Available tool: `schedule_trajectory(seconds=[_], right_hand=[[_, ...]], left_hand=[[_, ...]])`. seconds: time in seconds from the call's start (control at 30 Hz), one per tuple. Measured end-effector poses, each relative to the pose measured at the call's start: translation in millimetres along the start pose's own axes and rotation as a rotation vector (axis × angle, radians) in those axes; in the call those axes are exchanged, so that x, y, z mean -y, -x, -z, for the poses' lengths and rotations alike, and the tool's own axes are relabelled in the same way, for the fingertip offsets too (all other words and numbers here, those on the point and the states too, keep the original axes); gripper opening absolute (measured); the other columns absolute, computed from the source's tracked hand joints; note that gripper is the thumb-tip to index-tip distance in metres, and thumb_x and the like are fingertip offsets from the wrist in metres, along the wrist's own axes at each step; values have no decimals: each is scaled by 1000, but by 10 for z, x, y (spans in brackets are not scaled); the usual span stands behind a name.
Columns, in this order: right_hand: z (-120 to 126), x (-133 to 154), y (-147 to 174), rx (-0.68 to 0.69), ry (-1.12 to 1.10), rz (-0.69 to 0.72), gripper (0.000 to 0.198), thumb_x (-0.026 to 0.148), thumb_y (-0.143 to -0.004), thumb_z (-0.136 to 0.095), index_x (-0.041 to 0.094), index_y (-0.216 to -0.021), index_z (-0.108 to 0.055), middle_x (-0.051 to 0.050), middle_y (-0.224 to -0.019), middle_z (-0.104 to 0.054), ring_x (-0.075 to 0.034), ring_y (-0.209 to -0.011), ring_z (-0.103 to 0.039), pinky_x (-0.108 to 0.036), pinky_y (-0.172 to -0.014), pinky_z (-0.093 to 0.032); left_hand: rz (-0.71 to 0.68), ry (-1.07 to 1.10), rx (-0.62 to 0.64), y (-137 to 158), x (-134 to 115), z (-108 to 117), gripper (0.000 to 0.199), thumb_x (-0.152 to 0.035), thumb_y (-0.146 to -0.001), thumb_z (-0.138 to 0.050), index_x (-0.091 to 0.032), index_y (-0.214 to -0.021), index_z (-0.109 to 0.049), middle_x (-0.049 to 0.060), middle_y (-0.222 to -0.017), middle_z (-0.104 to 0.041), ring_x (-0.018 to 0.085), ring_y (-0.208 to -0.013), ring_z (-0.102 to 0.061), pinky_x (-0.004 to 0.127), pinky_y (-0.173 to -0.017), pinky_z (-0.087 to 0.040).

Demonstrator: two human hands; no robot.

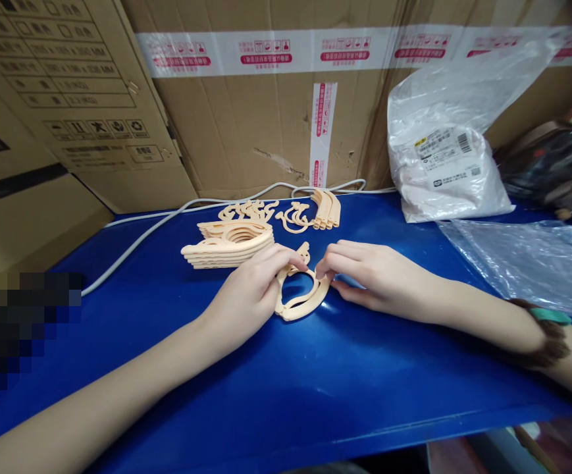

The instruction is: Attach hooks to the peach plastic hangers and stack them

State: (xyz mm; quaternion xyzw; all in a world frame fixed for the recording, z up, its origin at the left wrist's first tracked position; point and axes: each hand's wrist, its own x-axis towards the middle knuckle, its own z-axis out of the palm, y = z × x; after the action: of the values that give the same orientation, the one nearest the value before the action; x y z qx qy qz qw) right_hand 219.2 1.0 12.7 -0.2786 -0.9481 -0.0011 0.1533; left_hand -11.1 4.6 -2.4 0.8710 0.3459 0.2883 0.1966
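Observation:
A beige plastic folding hanger [310,305], with a curved arm around a ring-like middle and a small hook at the top, lies on the blue table. My left hand [260,280] grips its left side, thumb and fingers closed near the ring. Pinching the right end of the curved arm is my right hand [364,273]. Left of it, just behind my left hand, sits a stack of similar hangers [226,250]. Loose hooks [249,210] lie behind that stack. More hooks [295,216] and a pile of curved arms [326,209] lie farther back, slightly right.
A white cable [142,250] runs along the back of the blue table [276,388]. Cardboard boxes [246,125] wall off the rear and left. At the back right stand a white plastic bag [448,164] and a flat clear plastic sheet [527,260]. A blurred dark patch fills the left edge.

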Motion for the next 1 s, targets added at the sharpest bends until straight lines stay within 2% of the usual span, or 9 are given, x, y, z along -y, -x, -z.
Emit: schedule_trajectory(seconds=[0.1,0.23,0.4,0.5,0.6,0.73,0.9,1.0], right_hand=[[8,-13,2,16,90,-86,17,15,-91,-45,16,-103,-56,-9,-94,-64,-20,-84,-59,-31,-74,-44],[-8,-53,5,64,200,-158,25,17,-94,-41,14,-113,-57,-10,-96,-66,-22,-83,-60,-34,-75,-41],[-14,-61,-3,53,227,-157,33,33,-100,-35,14,-116,-56,-12,-103,-66,-23,-88,-61,-35,-76,-40],[-1,-64,-11,42,216,-134,39,43,-99,-37,14,-115,-57,-12,-100,-66,-23,-86,-61,-35,-76,-40],[12,-70,-17,23,151,-131,40,46,-98,-39,14,-115,-57,-11,-96,-66,-23,-87,-62,-35,-77,-41],[30,-31,-13,14,13,-136,35,43,-96,-44,15,-113,-58,-11,-97,-68,-22,-88,-62,-34,-77,-43],[64,3,2,11,-277,-153,34,40,-96,-46,18,-121,-51,-8,-109,-68,-19,-95,-63,-31,-81,-47],[72,-34,3,-79,-261,-210,32,38,-96,-46,18,-120,-52,-7,-109,-68,-18,-98,-62,-32,-85,-46]], left_hand=[[-38,2,-29,-8,39,-8,34,-1,-84,-35,-19,-101,-59,5,-107,-63,18,-105,-57,36,-96,-44],[-41,14,-52,-6,32,-35,38,4,-81,-37,-20,-103,-58,4,-109,-61,17,-107,-56,35,-96,-46],[-25,42,0,28,-16,-53,39,1,-84,-41,-23,-112,-53,5,-118,-57,17,-113,-53,32,-90,-50],[-66,-45,25,33,-32,-28,36,-4,-86,-48,-23,-116,-51,5,-124,-55,20,-119,-48,39,-100,-44],[-77,-75,33,26,-37,-13,34,-14,-87,-57,-23,-118,-48,7,-127,-54,22,-123,-47,44,-107,-38],[-50,-40,77,43,-60,-37,49,-29,-82,-68,-24,-124,-43,9,-135,-48,25,-130,-42,46,-110,-36],[63,-8,158,89,-122,-61,89,-55,-71,-73,-22,-139,-24,14,-147,-35,27,-138,-34,47,-113,-34],[74,-27,213,101,-127,-53,100,-62,-70,-71,-22,-145,-17,15,-151,-30,29,-139,-33,47,-111,-36]])
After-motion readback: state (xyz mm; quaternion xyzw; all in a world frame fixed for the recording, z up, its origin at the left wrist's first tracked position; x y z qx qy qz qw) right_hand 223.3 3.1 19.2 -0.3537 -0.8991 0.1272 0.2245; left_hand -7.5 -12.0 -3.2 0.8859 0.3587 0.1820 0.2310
